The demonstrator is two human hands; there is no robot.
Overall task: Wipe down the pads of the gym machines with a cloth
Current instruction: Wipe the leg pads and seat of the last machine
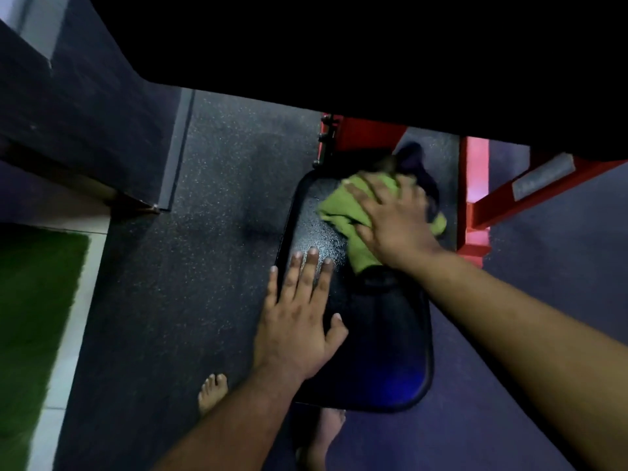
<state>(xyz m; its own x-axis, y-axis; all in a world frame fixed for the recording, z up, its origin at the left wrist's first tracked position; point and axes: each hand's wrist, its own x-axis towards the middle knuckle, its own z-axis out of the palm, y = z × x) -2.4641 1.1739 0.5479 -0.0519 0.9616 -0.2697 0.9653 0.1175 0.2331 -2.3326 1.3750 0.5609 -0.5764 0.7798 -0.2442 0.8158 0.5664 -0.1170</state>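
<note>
Green cloth (343,212) bunched on far end of black seat pad (384,334), right hand (394,220) flat on top, fingers spread, pressing it down to wipe; left hand (299,321) spread flat on pad's near-left edge, probably bracing; red machine frame (475,205) just beyond, bare foot (212,390) on speckled rubber floor (204,215)

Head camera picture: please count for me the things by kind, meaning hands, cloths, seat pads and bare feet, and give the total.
Hands: 2, the left hand flat on the pad and the right hand pressing the cloth.
Cloths: 1, the green cloth.
Seat pads: 1, the black pad.
Bare feet: 2, one foot beside the pad and another foot partly under it.
Total: 6
</note>
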